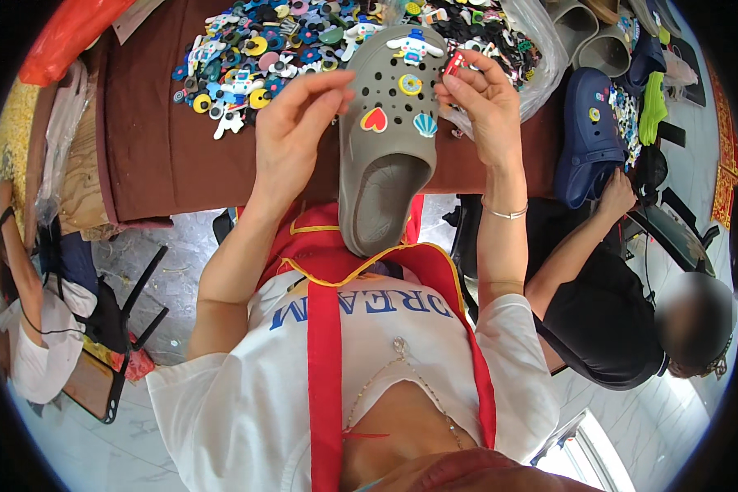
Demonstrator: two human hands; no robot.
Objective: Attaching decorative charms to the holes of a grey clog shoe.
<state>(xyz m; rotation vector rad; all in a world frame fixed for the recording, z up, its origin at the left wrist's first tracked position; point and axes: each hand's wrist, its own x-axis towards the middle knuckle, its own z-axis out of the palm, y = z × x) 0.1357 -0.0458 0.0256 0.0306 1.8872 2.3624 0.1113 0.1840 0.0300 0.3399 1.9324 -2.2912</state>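
Note:
A grey clog [388,145] stands upright at the brown-covered table's near edge, its toe pointing away from me. Fixed in its holes are a white character charm with a blue hat [412,51], a doughnut charm [410,84], a red heart charm [374,120] and a blue shell charm [425,125]. Between thumb and fingertips my right hand [485,102] pinches a small red charm [453,64], just right of the clog's toe. My left hand [299,123] is at the clog's left side, fingers loosely bent and apart, with nothing visible in them.
Loose colourful charms [279,51] are heaped beyond my left hand. A clear plastic bag [541,61] of charms lies behind my right hand. At the right, a co-worker's hand [617,194] touches a navy clog [586,135]. More grey clogs [605,53] are behind it.

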